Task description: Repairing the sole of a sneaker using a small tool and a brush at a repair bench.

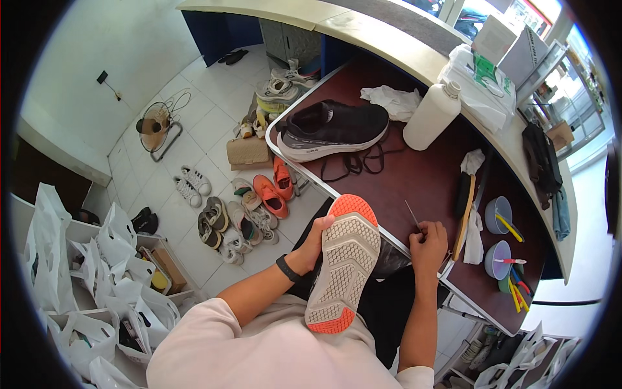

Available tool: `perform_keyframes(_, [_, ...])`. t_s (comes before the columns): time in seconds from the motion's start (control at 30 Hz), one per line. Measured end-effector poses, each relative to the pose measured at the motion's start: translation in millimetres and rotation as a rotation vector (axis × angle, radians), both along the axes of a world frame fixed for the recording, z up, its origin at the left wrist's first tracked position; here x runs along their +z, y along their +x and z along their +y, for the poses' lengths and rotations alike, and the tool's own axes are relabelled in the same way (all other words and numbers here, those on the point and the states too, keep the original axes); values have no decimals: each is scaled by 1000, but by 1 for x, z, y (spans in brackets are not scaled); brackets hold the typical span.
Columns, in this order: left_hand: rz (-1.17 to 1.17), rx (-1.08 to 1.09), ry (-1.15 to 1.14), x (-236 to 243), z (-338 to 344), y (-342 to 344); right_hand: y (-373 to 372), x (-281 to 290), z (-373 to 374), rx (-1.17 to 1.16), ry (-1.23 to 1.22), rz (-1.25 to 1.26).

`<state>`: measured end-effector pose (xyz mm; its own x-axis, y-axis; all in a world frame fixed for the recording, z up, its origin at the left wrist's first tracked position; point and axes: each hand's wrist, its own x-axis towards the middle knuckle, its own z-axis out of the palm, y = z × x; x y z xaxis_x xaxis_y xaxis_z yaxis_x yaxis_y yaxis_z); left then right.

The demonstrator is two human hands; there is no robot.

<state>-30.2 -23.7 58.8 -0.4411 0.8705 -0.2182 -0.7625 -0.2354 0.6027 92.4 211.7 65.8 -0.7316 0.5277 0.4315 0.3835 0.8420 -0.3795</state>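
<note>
Pale shirt (pixel 272 353) at six o'clock, a shoe (pixel 343 266) held before it with its sole facing up.

Left hand (pixel 310 247) grips the shoe from its ten o'clock side: the thumb lies on the edge by the upper orange patch, while the other fingers are hidden behind (how they lie, I cannot tell). Right hand (pixel 429 245), between two and three o'clock from the shoe and apart from it, has its fingers bent and closed on a thin tool (pixel 412 213) pointing to eleven. On the table (pixel 424 172), a black shoe (pixel 340 126) lies at twelve, a bottle (pixel 433 118) stands at one.
</note>
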Motion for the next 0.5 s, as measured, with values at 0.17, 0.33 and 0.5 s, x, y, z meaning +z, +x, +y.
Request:
perform_keyframes(0.17, [52,14,-34,3,5,8,5,-12,-2,5,-232,259])
perform_keyframes(0.33, [44,61,-61,3,5,13,4,-11,0,1,-340,373])
perform_keyframes(0.5, [-32,30,-120,17,25,6,6,-8,-3,15,-292,360])
